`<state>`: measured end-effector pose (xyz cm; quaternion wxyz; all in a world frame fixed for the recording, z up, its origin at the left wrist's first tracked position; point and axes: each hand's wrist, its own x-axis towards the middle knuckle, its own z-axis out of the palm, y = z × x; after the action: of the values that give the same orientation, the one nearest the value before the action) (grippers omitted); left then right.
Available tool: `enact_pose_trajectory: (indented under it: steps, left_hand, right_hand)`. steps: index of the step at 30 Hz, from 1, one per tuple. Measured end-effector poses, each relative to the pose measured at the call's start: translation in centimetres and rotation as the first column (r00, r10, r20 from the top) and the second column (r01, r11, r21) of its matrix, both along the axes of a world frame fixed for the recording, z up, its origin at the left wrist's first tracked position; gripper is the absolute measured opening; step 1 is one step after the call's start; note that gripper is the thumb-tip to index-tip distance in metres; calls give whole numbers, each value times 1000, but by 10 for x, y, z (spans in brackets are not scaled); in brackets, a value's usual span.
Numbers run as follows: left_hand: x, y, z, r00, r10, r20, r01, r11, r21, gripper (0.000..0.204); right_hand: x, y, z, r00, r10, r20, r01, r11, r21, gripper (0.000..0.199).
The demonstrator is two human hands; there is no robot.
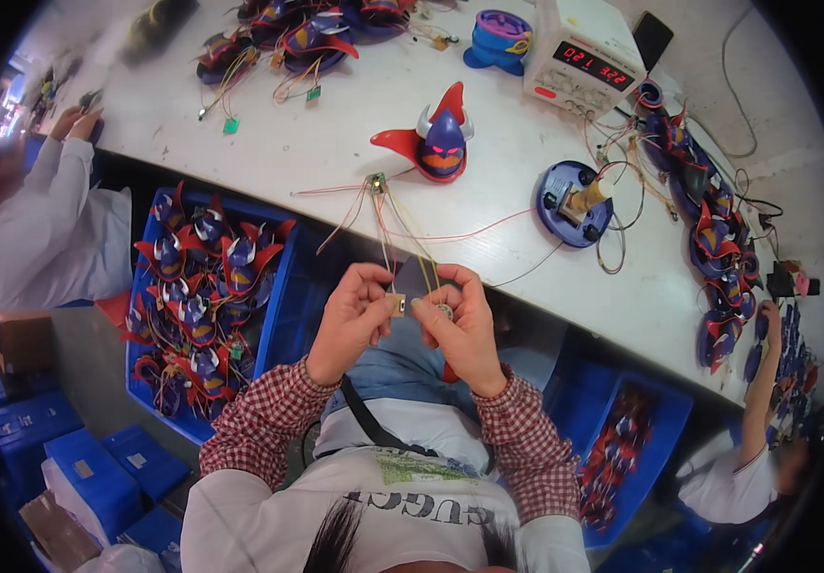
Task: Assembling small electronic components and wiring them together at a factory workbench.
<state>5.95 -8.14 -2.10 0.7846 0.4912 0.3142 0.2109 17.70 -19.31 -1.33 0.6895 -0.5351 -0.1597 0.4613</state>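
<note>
My left hand (353,317) pinches a small tan part (397,305) with a dark slot, just off the table's near edge. Beside it, my right hand (460,325) is closed with thumb and forefinger on a small round metallic part (445,311); its kind is hard to make out. Thin pale and yellow wires run from both hands up to a small circuit board (376,182) on the table. Behind that board stands a purple toy head (444,143) with a red collar, grey horns and glowing red eyes. A red wire leads right to a round blue fixture (574,204).
A white power supply (584,57) with a red display stands at the back, next to a blue-purple pot (499,40). More toy heads (311,38) with wires lie far left and along the right wall. Blue bins (264,353) of heads flank me. Other people work at both sides.
</note>
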Motion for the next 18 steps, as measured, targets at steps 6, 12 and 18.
enact_pose_trajectory:
  steps: [6, 12, 18]
  left_hand:
    - [3, 9, -1, 992, -75, -98, 86, 990, 111, 16]
    - [11, 16, 6, 986, -115, -118, 127, 987, 103, 15]
    - [18, 21, 8, 980, -149, -134, 167, 977, 135, 13]
  right_hand:
    - [1, 2, 7, 987, -19, -157, 17, 1000, -10, 23]
    - [10, 6, 4, 990, 81, 115, -68, 991, -111, 15]
    - [11, 8, -2, 949, 89, 302, -68, 994, -81, 10]
